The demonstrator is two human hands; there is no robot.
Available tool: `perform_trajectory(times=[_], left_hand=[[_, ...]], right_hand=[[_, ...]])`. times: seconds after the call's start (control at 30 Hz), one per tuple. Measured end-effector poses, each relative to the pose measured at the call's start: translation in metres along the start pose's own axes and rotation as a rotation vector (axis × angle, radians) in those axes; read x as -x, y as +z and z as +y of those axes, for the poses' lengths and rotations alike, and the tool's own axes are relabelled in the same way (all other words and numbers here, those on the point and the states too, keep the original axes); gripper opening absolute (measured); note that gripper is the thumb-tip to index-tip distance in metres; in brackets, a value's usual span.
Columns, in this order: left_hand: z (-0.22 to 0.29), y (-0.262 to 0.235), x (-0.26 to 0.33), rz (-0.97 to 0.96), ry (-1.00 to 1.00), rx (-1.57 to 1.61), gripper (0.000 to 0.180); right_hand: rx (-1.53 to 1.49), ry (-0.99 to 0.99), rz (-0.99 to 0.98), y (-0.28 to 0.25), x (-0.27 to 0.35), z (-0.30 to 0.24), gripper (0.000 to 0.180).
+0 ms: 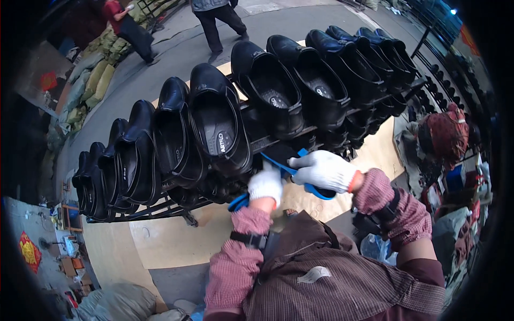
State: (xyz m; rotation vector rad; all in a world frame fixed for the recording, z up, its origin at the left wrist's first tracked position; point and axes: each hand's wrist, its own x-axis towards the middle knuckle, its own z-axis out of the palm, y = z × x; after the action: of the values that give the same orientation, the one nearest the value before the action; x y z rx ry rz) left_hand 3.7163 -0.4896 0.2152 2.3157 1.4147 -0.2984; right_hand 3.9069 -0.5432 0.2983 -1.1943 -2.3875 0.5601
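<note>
Both my hands wear white knitted gloves, in front of a rack of black shoes. My right hand [324,171] is closed on a thin, flexible black piece with a blue edge [279,162], perhaps an insole. Another curved blue-edged piece [319,191] shows beneath that palm. Close by on the left, my left hand [266,186] is bent inward, its fingers partly smeared by motion. A blue-edged piece [239,202] sticks out under its wrist, seemingly held in the palm. Just above my hands stand a black shoe [219,120] and another black shoe [270,88], both with openings toward me.
The metal rack [160,206] carries a long top row of shoes, with more shoes on a lower level. Pale boards [171,246] lie under it. Two people walk beyond the rack. Stacked sacks [99,83] line the left; a red bundle [447,136] is at right.
</note>
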Motion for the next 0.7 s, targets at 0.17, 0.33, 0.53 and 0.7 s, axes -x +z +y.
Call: perform_trajectory(times=[0.17, 0.33, 0.53, 0.7], left_hand=[[0.015, 0.046, 0.037, 0.028, 0.101, -0.024, 0.019], [0.013, 0.072, 0.029, 0.049, 0.0, 0.134, 0.036], [0.007, 0.084, 0.032, 0.282, -0.083, 0.179, 0.037], [0.001, 0.063, 0.03, 0.434, 0.183, 0.075, 0.044]], right_hand=[[-0.055, 0.681, -0.365, 0.02, -0.08, 0.001, 0.04], [0.144, 0.486, -0.024, 0.141, -0.116, 0.076, 0.046], [0.171, 0.531, 0.001, 0.22, -0.141, 0.141, 0.049], [0.081, 0.233, -0.376, 0.282, -0.143, 0.264, 0.04]])
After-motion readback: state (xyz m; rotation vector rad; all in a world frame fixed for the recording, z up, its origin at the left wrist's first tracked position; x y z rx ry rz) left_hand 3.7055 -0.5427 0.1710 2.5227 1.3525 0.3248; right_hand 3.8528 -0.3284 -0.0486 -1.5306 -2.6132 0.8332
